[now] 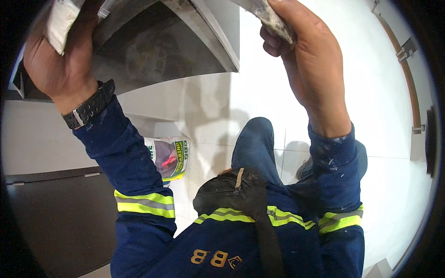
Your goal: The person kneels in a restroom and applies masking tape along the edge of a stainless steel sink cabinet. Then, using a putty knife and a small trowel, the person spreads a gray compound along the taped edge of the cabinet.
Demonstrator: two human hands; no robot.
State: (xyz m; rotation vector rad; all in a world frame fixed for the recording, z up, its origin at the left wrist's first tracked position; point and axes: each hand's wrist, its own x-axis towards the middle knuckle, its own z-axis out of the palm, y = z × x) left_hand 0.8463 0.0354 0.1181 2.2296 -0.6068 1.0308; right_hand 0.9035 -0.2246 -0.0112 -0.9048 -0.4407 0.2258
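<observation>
Up at head height, the left hand (60, 60) clamps a white block (62, 18) against the steel hood (185, 41), steadying it; the right hand (306, 55) pinches a grey lump (273, 18) at its edge

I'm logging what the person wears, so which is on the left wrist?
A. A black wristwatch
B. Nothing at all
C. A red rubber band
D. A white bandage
A: a black wristwatch with a strap and metal buckle wraps the wrist just below the left hand, above the blue sleeve.
</observation>
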